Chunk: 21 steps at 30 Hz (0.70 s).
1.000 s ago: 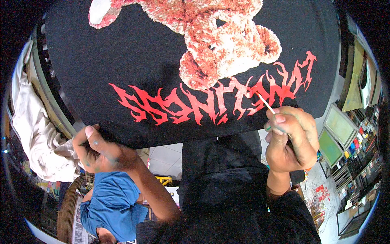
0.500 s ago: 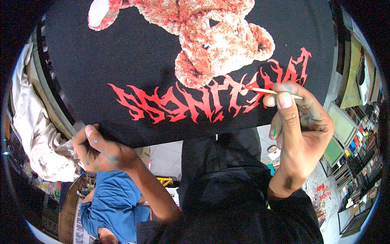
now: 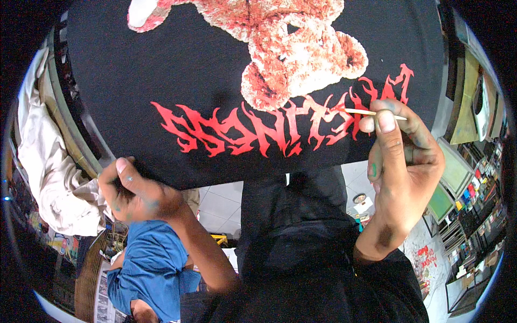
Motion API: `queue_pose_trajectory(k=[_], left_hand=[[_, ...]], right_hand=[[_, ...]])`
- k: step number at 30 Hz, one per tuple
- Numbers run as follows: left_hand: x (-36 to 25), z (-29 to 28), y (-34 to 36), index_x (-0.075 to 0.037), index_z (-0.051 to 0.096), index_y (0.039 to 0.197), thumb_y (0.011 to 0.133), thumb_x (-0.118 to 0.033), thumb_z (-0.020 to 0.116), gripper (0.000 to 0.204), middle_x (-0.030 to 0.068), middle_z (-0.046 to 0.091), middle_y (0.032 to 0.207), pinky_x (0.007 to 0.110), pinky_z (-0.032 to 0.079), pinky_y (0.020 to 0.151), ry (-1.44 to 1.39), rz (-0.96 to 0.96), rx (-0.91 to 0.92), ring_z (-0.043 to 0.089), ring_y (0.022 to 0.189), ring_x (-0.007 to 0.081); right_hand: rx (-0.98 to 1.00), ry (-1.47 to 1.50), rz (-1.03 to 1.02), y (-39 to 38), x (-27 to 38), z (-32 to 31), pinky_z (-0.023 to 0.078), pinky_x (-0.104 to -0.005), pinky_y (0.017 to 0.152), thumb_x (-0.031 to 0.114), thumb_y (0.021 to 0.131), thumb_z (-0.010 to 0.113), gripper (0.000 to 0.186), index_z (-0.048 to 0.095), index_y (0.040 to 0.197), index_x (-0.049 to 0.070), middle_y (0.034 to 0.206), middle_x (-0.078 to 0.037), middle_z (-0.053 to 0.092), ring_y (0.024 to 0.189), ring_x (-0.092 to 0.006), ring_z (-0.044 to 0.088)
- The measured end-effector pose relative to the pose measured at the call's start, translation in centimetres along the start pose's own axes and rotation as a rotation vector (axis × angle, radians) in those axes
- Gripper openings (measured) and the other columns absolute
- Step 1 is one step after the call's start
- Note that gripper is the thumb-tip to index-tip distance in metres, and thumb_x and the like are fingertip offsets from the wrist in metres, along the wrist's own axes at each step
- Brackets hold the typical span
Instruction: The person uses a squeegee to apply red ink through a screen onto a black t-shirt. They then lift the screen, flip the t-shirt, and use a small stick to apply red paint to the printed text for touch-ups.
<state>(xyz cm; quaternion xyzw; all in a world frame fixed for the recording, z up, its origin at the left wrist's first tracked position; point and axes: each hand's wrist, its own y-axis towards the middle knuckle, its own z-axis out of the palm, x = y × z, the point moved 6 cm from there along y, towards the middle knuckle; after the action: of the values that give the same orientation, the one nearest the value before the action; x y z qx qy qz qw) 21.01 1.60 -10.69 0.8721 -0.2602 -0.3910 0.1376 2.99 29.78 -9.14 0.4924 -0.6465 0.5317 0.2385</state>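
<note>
Black fabric [image 3: 161, 70] lies stretched flat in front of me, printed with a brown teddy bear [image 3: 307, 59] and a row of jagged red lettering [image 3: 231, 132], both upside down to me. My right hand [image 3: 404, 145] pinches a thin wooden stick [image 3: 361, 112] between thumb and fingers. Its red-coated tip rests on or just above a letter right of the middle; contact cannot be made out. My left hand [image 3: 140, 191] is curled at the fabric's near left corner, thumb against the bent fingers. What it grips, if anything, is hidden. Paint stains mark both hands.
A crumpled off-white cloth [image 3: 59, 161] hangs at the left. Beyond my left forearm is another person in a blue shirt [image 3: 153, 269]. Framed screens [image 3: 455, 167] and cluttered shelves [image 3: 479, 210] stand to the right, above a pale tiled floor [image 3: 221, 207].
The stick's tip has shifted slightly right along the lettering with my right hand. The fabric sits a little higher and farther right in view. My left hand keeps its place at the corner.
</note>
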Motion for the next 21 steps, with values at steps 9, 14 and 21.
queue_pose_trajectory(k=[9, 14, 21], left_hand=[[-1.5, 0.5, 0.0, 0.0, 0.062, 0.078, 0.088, -0.009, 0.068, 0.014, 0.0023, 0.052, 0.069, 0.03, 0.03, 0.052, -0.055, 0.011, 0.076, 0.042, 0.059, 0.0115], [-1.2, 0.1, 0.2, 0.0, 0.059, 0.076, 0.086, -0.006, 0.067, 0.014, 0.009, 0.054, 0.072, 0.036, 0.041, 0.055, -0.08, 0.072, 0.061, 0.051, 0.058, 0.0212], [-2.6, -0.1, 0.6, -0.003, 0.06, 0.078, 0.09, -0.014, 0.067, 0.018, 0.0075, 0.057, 0.075, 0.042, 0.045, 0.063, -0.042, 0.108, 0.139, 0.056, 0.065, 0.0274]], right_hand=[[-0.023, 0.213, -0.062, -1.7, 1.3, -5.2, 0.033, -0.0178, 0.046, 0.02, 0.101, 0.068, 0.024, 0.072, 0.113, -0.001, 0.092, -0.006, 0.075, 0.052, -0.0016, 0.045], [0.205, 0.983, 0.228, -2.1, -1.3, -7.7, 0.033, -0.0172, 0.042, 0.015, 0.104, 0.061, 0.024, 0.061, 0.124, 0.001, 0.103, -0.005, 0.068, 0.057, -0.0041, 0.042], [0.393, 1.699, 0.541, -5.7, -0.3, -10.5, 0.035, -0.017, 0.042, 0.009, 0.107, 0.052, 0.02, 0.059, 0.124, 0.001, 0.102, -0.004, 0.065, 0.061, -0.0062, 0.043]])
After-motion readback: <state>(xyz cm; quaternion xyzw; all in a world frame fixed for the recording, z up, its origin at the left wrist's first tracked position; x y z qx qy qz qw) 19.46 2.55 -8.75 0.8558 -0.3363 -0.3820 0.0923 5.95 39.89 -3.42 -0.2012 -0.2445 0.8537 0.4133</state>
